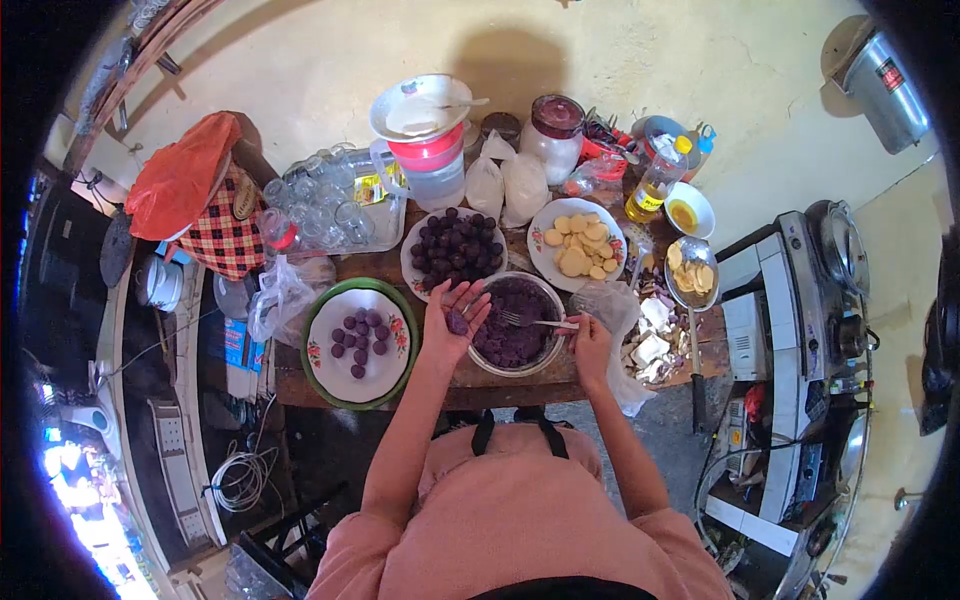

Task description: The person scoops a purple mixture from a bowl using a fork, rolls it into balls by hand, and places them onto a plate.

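Steady work, both sides!

Head view: the left hand (436, 335) is cradling a purple lump (457, 322) on its open palm; the right hand (592, 345) is gripping the fork (545, 323), tines resting in the bowl (515, 373) of mash (508, 347). Keeping that palm cupped is probably preventing spills.
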`<state>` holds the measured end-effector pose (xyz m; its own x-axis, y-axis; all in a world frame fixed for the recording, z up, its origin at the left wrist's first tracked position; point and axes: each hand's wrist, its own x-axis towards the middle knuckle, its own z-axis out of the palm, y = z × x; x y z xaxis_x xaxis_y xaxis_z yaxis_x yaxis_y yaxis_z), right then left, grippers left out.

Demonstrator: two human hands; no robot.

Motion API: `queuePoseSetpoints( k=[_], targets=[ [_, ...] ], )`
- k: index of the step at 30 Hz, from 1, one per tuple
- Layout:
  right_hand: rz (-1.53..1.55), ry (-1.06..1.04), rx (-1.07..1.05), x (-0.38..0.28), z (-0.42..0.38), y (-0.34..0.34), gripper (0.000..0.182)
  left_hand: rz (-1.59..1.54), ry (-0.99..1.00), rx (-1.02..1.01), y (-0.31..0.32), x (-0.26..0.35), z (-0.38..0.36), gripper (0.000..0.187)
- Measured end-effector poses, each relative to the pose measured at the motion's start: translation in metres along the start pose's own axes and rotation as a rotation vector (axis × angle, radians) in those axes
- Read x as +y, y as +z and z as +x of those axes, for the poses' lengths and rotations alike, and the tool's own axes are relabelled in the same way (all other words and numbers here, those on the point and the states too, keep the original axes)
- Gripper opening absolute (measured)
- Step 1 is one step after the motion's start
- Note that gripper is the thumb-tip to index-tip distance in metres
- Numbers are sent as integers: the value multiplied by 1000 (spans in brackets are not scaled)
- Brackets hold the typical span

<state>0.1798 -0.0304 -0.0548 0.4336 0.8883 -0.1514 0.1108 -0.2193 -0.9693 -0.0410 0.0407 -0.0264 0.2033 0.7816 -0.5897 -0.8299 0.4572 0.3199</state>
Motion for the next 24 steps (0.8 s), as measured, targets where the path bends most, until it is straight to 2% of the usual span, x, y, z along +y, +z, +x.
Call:
queuePoseSetpoints(
  k=[11,14,17,20,24],
  targets=[
    [-9,-3,32,-3,-4,0,32,-31,27,-13,0,0,2,26],
    [129,34,-2,22,2,-1,30,-60,50,-25,-1,1,1,26],
    [236,147,-17,-2,-5,-7,30,-107,60,-53,-5,3,3,26],
    [259,113,17,1,-4,-12,32,-133,57,-71,-4,4,3,25],
    [-93,-79,81,-6,-7,-9,32,-138,50,-70,-4,0,6,27]
  ],
)
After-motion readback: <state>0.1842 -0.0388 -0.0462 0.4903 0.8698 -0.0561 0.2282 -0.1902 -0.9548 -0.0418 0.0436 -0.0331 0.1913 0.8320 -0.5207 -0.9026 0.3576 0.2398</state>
